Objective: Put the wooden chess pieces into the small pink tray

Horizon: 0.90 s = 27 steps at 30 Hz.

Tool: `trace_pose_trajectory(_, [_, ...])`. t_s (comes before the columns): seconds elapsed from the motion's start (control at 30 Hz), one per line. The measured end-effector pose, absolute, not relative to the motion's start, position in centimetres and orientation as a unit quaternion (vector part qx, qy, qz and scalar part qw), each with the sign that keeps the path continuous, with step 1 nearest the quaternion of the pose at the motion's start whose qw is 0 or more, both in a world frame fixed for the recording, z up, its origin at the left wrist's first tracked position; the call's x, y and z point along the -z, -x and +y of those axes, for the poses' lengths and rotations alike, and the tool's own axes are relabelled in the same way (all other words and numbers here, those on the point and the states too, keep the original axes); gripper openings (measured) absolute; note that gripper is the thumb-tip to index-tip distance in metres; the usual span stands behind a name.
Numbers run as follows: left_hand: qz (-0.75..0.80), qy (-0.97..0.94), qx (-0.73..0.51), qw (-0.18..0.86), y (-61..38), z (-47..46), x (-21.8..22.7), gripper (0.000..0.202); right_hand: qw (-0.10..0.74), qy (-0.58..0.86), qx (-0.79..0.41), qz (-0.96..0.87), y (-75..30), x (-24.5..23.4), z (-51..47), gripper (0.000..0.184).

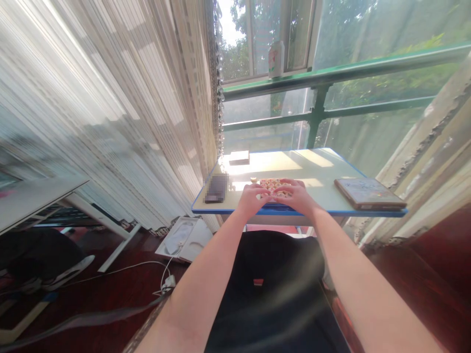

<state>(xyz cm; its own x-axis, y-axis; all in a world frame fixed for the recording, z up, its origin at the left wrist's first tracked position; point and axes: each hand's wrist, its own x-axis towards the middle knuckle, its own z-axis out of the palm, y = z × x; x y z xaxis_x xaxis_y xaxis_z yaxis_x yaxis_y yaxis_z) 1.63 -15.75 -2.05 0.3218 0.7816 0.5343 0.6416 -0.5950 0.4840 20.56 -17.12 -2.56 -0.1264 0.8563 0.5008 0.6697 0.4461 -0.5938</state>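
Observation:
A tight cluster of round, pale chess pieces with red and dark markings, which look like Chinese chess pieces, lies near the front edge of the table. My left hand rests at the left side of the cluster, fingers apart and reaching over the nearest pieces. From the right, my right hand curves around the same pieces with its fingers spread. Both hands touch the cluster, and they hide part of it. One single piece sits apart, just beyond my left hand.
On the table's left are a dark blurred object and, farther back, a small white box. A flat framed board lies at the right. Behind stands a green railing with a can. An open white box is on the floor.

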Motion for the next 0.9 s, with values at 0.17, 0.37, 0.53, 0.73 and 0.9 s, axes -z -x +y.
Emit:
trace_pose_trajectory(0.17, [0.439, -0.813, -0.378, 0.057, -1.67, -15.61, 2.35, 0.019, 0.416, 0.517, -0.114, -0.739, -20.58, 2.67, -16.99, 0.020])
trace_pose_trajectory(0.37, [0.458, -0.809, -0.361, 0.081, -1.91, -15.93, 1.92, 0.023, 0.412, 0.502, -0.110, -0.752, -20.54, 2.42, -17.18, 0.017])
trace_pose_trajectory(0.53, [0.456, -0.799, -0.379, 0.100, -1.90, -16.13, 1.65, 0.027, 0.412, 0.512, -0.107, -0.746, -20.54, 2.50, -17.14, 0.022])
trace_pose_trajectory(0.73, [0.448, -0.810, -0.368, 0.091, -1.72, -15.73, 1.92, 0.020, 0.417, 0.512, -0.105, -0.744, -20.59, 2.79, -16.92, 0.022])
trace_pose_trajectory(0.9, [0.446, -0.812, -0.366, 0.088, -1.67, -15.88, 1.73, 0.019, 0.435, 0.498, -0.090, -0.745, -20.55, 2.69, -17.01, 0.022])
